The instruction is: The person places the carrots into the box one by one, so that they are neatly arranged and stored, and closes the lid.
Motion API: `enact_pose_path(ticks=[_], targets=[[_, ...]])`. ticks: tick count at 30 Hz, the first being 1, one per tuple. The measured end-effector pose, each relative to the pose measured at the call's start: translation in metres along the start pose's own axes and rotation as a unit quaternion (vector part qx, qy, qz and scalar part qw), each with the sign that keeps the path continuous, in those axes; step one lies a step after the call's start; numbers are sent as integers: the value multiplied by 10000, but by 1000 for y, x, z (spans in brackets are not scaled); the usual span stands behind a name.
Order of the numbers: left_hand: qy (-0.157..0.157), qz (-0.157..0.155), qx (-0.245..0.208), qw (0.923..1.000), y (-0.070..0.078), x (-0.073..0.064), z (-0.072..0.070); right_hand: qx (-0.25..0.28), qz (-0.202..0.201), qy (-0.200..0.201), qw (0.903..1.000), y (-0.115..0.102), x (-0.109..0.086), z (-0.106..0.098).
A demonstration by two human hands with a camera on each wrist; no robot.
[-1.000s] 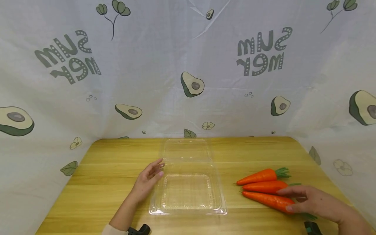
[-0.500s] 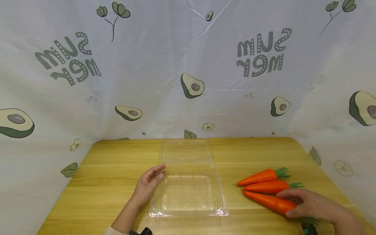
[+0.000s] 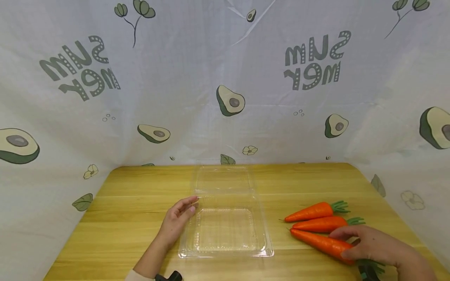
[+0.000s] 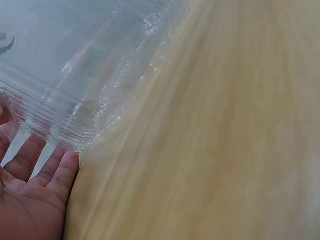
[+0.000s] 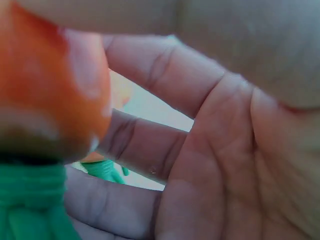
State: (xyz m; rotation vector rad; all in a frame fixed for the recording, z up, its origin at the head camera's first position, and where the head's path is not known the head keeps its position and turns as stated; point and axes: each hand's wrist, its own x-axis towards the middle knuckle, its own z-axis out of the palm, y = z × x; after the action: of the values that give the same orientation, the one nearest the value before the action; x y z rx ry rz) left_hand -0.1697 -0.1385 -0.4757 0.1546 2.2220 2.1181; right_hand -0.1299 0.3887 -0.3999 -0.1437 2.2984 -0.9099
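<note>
A clear plastic clamshell container (image 3: pixel 225 251) lies with its lid folded back on the wooden table. My left hand (image 3: pixel 174 223) rests at its left side, fingers loosely extended. In the left wrist view, the fingertips of that hand (image 4: pixel 37 187) touch the ridged plastic wall. On the right lie three orange carrots with green tops. My right hand (image 3: pixel 372 246) grips the nearest carrot (image 3: pixel 318 240) near its green end, thumb on the near side and fingers across the far side. The right wrist view has this carrot's thick end against the fingers of my right hand (image 5: pixel 200 150).
The middle carrot (image 3: pixel 318 224) touches or nearly touches the gripped one, and the far carrot (image 3: pixel 309 212) lies just behind. Bare tabletop (image 3: pixel 116 234) extends left of the container. A white printed cloth (image 3: pixel 183 78) surrounds the table's back and sides.
My right hand has shifted slightly left and closed around the nearest carrot, whose tip end has barely moved. The left hand has slid a little toward me along the container's side.
</note>
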Motion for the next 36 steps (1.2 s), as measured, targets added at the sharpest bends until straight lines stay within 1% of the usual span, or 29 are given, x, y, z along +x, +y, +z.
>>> enact_pose_path(ticks=[5, 8, 10, 12, 14, 17, 19, 21, 24, 27, 30, 34, 36], targets=[[43, -16, -53, 10000, 0, 1, 0, -148, 213, 290, 9992, -9, -2, 1], [31, -27, -55, 10000, 0, 1, 1, -280, 205, 491, 9982, -14, -4, 2], [15, -30, -60, 10000, 0, 1, 1, -386, 105, 635, 9972, -17, -7, 2], [-7, -27, -71, 10000, 0, 1, 1, -520, 48, 820, 9953, -19, -9, 2], [-23, -23, -79, 10000, 0, 0, 1, -716, 89, 1067, 9917, -23, -10, 3], [-25, 8, -43, 10000, 1, 0, 1, -1049, 235, 1517, 9826, -32, -9, 5], [-5, 14, -8, 10000, 1, 0, 1, -1263, 196, 1842, 9746, -37, -9, 6], [0, 48, 52, 10000, 2, 0, 1, -1362, 98, 2111, 9679, -42, -10, 7], [-10, 26, 55, 10000, 1, 0, 1, -1503, -97, 2452, 9577, -50, -11, 8], [-27, -13, -11, 10000, 0, 0, 0, -1525, -253, 2778, 9481, -58, -10, 12], [-38, 21, -42, 10000, 0, 1, -1, -1570, -530, 3122, 9355, -67, -10, 18], [-34, 2, -57, 10000, 1, 1, -1, -1625, -935, 3352, 9233, -78, -8, 24], [-35, -24, -62, 10000, 0, 1, -1, -1583, -1168, 3399, 9197, -83, -6, 27]])
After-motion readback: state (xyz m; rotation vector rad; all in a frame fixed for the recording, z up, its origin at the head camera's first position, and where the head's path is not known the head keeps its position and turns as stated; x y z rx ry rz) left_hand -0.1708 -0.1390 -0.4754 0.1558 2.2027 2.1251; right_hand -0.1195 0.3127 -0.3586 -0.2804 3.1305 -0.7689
